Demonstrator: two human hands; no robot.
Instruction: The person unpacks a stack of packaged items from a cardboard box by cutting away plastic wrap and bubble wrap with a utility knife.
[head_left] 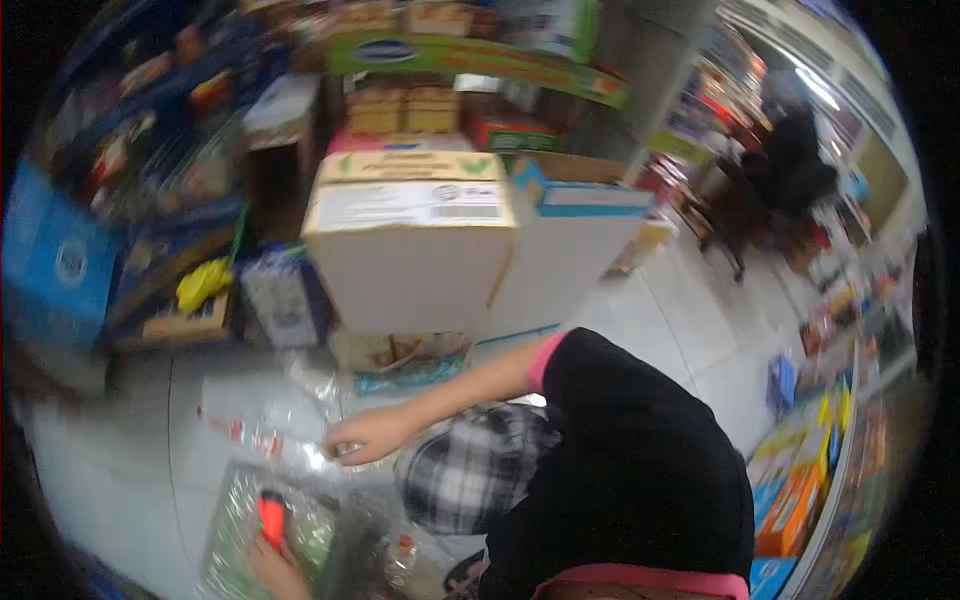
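Note:
My left hand [278, 568], at the lower left, is closed around a bright orange-red object [271, 522] with a dark end; blur hides its exact kind. It is over a clear plastic-wrapped pack [235, 510] with green showing through, lying on the floor. My right arm reaches across from a black sleeve with a pink cuff. At its end my right hand [375, 435] has curled fingers beside clear crinkled plastic [290, 450] with red marks. Something small and shiny shows at those fingertips, too blurred to name. My plaid-covered knee [480, 465] is close to the right hand.
A large white carton [405, 265] and an open white-and-blue carton [575, 225] stand ahead on the tiled floor [120, 430]. Stocked shelves rise at the left. A yellow item [204, 285] lies there. Packaged goods [795, 495] line the right, with a dark chair [725, 210] farther back.

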